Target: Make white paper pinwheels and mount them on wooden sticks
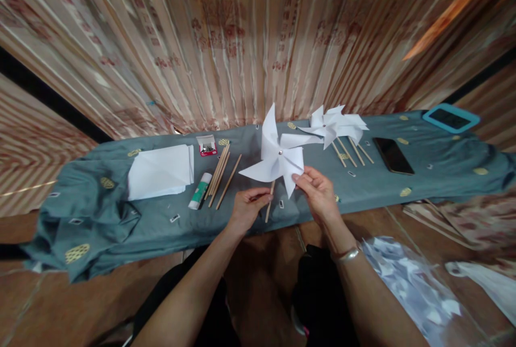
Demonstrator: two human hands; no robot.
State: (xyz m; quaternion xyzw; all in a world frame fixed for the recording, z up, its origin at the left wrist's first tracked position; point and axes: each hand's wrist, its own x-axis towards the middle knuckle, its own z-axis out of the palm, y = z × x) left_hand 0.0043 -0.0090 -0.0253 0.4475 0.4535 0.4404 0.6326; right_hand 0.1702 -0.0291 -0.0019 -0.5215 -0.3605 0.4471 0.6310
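Observation:
A white paper pinwheel [271,167] with a metal pin at its centre is held up over the cloth-covered table. My left hand [246,208] pinches its wooden stick [268,210] below the blades. With thumb and fingers, my right hand [318,191] grips the edge of a lower right blade. Behind it to the right, several finished-looking pinwheels [336,124] lie together, their sticks pointing toward me. Left of my left hand are several loose wooden sticks [217,175], a green and white glue stick [200,191] and a small red box of metal pins [208,146].
A stack of white paper [161,172] lies on the left of the grey-green cloth [100,234]. On the right are a dark phone [393,155] and a blue-framed device [451,118]. A clear bag of white paper pieces [407,277] sits on the floor. Curtains [242,40] hang behind.

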